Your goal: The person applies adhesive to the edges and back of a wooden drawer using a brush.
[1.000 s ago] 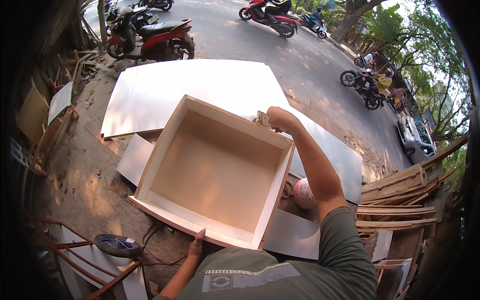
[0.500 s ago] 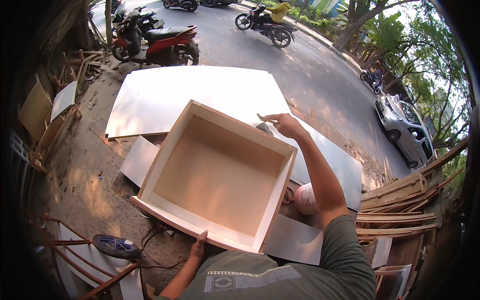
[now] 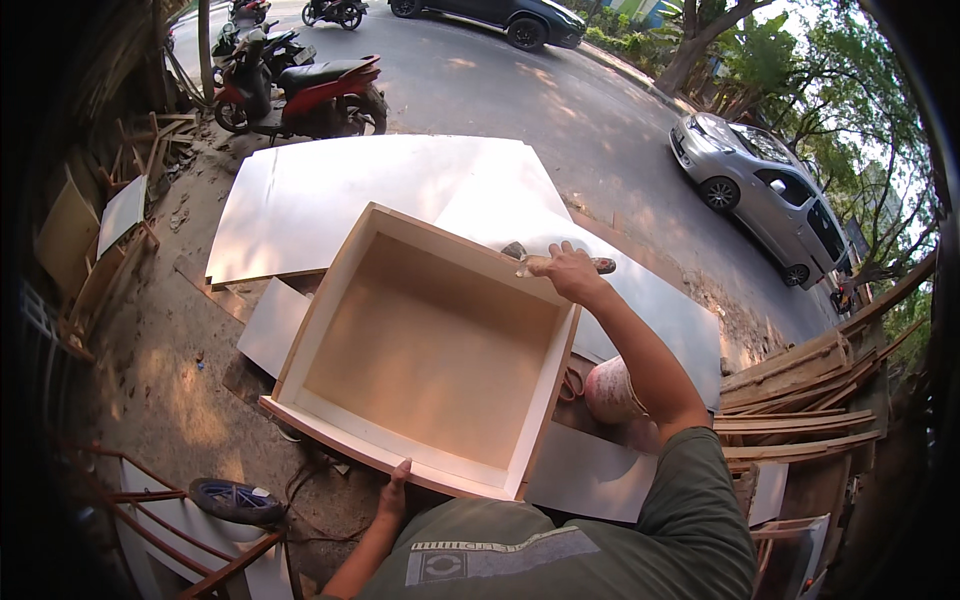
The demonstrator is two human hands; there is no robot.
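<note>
A shallow wooden drawer [image 3: 430,350], white along its inner walls and tan on its bottom, is tilted up in front of me with its open side facing me. My left hand [image 3: 393,494] is closed on its near edge, the thumb over the rim. Above the drawer's far right corner, my right hand [image 3: 568,274] grips a paintbrush [image 3: 604,266] by its worn handle, whose reddish end shows past the fingers. The pale brush head points left, close to the drawer's far rim. A dark grey lump [image 3: 514,250] shows just beyond that rim.
Large white panels [image 3: 390,190] lie beyond the drawer. A stained pinkish-white bucket [image 3: 612,390] stands right, beside orange-handled scissors [image 3: 572,383]. Wood strips [image 3: 800,435] are stacked far right. A wheel [image 3: 235,500] lies lower left. A red motorbike [image 3: 320,95] and silver car [image 3: 765,190] are farther off.
My right hand has moved slightly down and left and turned, so the brush handle now shows. The drawer has shifted slightly left. On the road, the silver car has come nearer.
</note>
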